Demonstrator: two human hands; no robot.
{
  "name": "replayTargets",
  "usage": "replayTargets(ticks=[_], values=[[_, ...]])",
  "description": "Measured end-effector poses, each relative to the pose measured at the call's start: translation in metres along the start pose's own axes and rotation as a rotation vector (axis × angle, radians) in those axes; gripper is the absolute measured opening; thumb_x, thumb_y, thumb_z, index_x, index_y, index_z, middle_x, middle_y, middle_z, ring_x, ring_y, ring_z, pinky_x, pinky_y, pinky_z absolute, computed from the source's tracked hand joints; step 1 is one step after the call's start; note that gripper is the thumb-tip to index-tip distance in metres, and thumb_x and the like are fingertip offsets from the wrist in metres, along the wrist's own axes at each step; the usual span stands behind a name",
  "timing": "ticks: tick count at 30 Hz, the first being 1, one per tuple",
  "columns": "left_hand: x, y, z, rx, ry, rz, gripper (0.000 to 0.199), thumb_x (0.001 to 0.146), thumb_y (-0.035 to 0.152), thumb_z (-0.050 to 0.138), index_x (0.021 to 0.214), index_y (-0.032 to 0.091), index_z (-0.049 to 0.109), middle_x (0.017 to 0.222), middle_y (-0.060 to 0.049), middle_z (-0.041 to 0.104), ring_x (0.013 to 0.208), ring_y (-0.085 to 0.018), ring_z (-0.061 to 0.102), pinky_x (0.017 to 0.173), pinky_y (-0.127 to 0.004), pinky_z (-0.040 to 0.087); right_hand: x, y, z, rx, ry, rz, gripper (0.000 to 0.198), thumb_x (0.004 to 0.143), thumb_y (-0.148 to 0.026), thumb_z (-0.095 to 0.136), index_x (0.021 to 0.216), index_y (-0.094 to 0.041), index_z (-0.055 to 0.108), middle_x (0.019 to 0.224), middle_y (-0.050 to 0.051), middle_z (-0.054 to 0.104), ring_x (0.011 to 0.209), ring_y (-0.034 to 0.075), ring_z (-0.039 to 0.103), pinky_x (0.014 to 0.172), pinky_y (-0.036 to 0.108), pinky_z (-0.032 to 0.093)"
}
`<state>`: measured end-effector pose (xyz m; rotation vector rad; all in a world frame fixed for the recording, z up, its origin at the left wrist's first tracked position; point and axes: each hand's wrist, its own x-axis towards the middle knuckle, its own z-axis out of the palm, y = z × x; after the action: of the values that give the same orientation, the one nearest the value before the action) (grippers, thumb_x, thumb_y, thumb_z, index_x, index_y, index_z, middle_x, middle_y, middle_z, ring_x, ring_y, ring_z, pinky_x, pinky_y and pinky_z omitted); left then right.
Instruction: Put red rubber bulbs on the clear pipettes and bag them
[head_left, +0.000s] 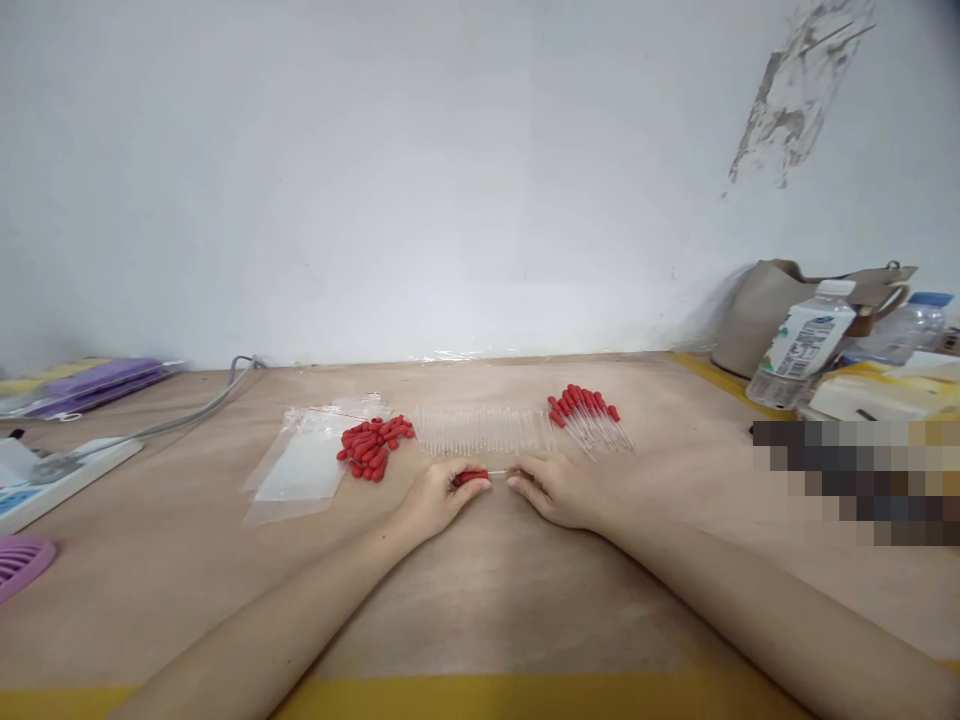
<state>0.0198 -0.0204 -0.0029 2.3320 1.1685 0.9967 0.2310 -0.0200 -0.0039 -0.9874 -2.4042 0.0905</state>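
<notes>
My left hand [439, 497] is closed on a red rubber dropper bulb [471, 478], just above the table. From the bulb's end a thin clear dropper tube [498, 473] runs across to my right hand [559, 490], whose thumb and fingers pinch its other end. Behind both hands lies a row of clear dropper tubes [480, 430], side by side. To the left is a heap of loose red bulbs [369, 448]. At the right, a bunch of droppers [589, 415] with red bulbs on their tubes lies fanned out.
Clear plastic bags [300, 465] lie left of the heap. A power strip [67, 480] with a grey cable and a pink plastic item [22, 565] are far left. At right stand a bottle [802, 345] and a beige container [757, 310]. A wall [450, 200] closes off the back.
</notes>
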Motion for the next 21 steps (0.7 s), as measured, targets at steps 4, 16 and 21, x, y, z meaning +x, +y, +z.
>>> replayTargets(ticks=[4, 16, 21], values=[[0.0017, -0.0019, -0.0015, -0.104, -0.031, -0.076, 0.018, 0.078, 0.031, 0.055, 0.085, 0.017, 0.064, 0.081, -0.001, 0.067, 0.071, -0.014, 0.061, 0.064, -0.022, 0.047, -0.0002, 0.007, 0.0005, 0.046, 0.048, -0.028, 0.018, 0.087, -0.024, 0.038, 0.09, -0.016, 0.054, 0.085, 0.006, 0.06, 0.077, 0.015, 0.055, 0.068, 0.025, 0.042], [-0.0012, -0.0053, 0.0025, -0.196, -0.088, -0.112, 0.022, 0.078, 0.035, 0.054, 0.082, 0.016, 0.064, 0.064, 0.0, 0.062, 0.055, -0.011, 0.055, 0.053, -0.021, 0.044, -0.001, 0.0055, 0.0079, 0.005, 0.119, -0.07, 0.024, 0.088, -0.025, 0.036, 0.083, -0.018, 0.058, 0.075, 0.004, 0.059, 0.068, 0.013, 0.053, 0.062, 0.023, 0.04], [-0.0013, -0.0041, 0.0027, -0.181, -0.096, -0.114, 0.023, 0.078, 0.035, 0.054, 0.083, 0.015, 0.065, 0.064, 0.0, 0.062, 0.055, -0.011, 0.055, 0.052, -0.021, 0.044, 0.0024, -0.0004, 0.0064, -0.009, 0.091, -0.058, 0.024, 0.087, -0.024, 0.036, 0.081, -0.017, 0.058, 0.073, 0.003, 0.059, 0.065, 0.012, 0.052, 0.058, 0.022, 0.036]])
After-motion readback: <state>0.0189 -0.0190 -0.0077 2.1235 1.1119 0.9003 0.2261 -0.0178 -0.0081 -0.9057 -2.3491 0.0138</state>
